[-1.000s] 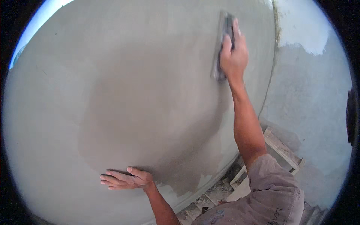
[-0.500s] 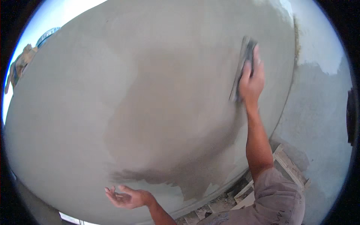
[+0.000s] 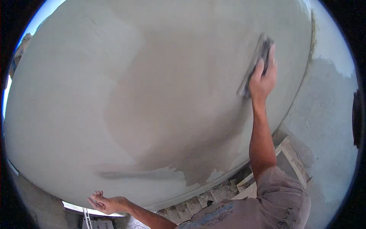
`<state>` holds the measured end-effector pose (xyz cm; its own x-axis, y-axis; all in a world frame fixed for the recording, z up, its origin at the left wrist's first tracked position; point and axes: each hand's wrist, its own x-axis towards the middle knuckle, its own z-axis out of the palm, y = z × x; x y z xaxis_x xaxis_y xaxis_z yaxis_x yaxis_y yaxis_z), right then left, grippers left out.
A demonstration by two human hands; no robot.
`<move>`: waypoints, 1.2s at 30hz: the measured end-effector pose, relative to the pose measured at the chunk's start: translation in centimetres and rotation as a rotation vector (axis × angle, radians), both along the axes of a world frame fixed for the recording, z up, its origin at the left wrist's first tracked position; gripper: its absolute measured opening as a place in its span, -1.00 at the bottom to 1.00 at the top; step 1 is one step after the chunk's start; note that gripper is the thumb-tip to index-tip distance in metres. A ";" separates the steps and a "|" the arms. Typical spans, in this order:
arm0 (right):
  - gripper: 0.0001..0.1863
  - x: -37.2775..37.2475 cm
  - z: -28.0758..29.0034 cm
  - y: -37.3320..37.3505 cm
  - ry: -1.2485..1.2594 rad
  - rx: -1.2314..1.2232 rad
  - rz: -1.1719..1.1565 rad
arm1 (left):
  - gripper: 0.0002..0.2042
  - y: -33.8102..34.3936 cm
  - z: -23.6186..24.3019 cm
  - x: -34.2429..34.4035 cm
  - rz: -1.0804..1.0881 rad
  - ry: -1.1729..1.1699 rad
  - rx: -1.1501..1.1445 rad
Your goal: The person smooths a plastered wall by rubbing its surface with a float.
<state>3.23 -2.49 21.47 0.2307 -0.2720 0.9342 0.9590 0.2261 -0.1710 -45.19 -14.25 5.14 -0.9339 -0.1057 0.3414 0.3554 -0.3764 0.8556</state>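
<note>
My right hand point(image 3: 264, 78) grips a long rectangular trowel point(image 3: 246, 86), its blade slanting against the upper right of a smooth grey plastered wall point(image 3: 183, 76). The blade is slightly blurred. A darker, damp-looking patch covers the wall's middle, with a shadow trailing down from my arm. My left hand point(image 3: 105, 203) is low at the lower left, near the wall's bottom edge; its fingers are loosely bent and apart, holding nothing.
A second, patchy grey wall point(image 3: 328, 114) meets this one at a corner on the right. Below are dusty steps point(image 3: 194, 206), a wooden frame point(image 3: 295, 162) and a light metal rail point(image 3: 87, 218). Daylight and a brownish object point(image 3: 21, 53) show past the wall's left edge.
My right hand with the trowel has shifted right and downward, then slightly up. My left hand has left its flattened pose near the wall and moved down and left, fingers curling loosely. The view has shifted.
</note>
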 end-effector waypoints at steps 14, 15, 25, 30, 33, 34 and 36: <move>-0.41 -2.3 -4.2 0.0 0.004 -0.038 0.068 | -0.70 0.8 -4.3 -3.1 -0.081 0.060 -0.051; -0.41 -1.3 -1.6 0.0 -0.040 0.031 0.043 | -0.69 0.1 -4.2 -3.1 -0.059 -0.016 -0.060; -0.37 -8.9 -8.1 -3.1 -0.211 -0.233 0.141 | -0.25 7.1 -6.6 -5.4 0.120 0.494 -0.444; -0.49 -2.0 -4.6 -0.8 0.082 -0.143 0.027 | -0.37 10.1 -9.7 -6.9 -0.015 0.422 -0.209; -0.49 -1.1 -3.5 0.4 -0.149 -0.116 0.071 | -0.37 10.1 -13.2 -4.7 0.048 0.268 -0.306; -0.49 -1.4 -3.7 0.5 -0.242 -0.105 0.059 | -0.37 9.9 -14.4 -4.1 0.025 0.076 -0.268; -0.47 -2.4 -4.6 0.5 -0.275 -0.043 0.066 | -0.36 9.4 -15.7 -3.2 0.038 -0.063 -0.257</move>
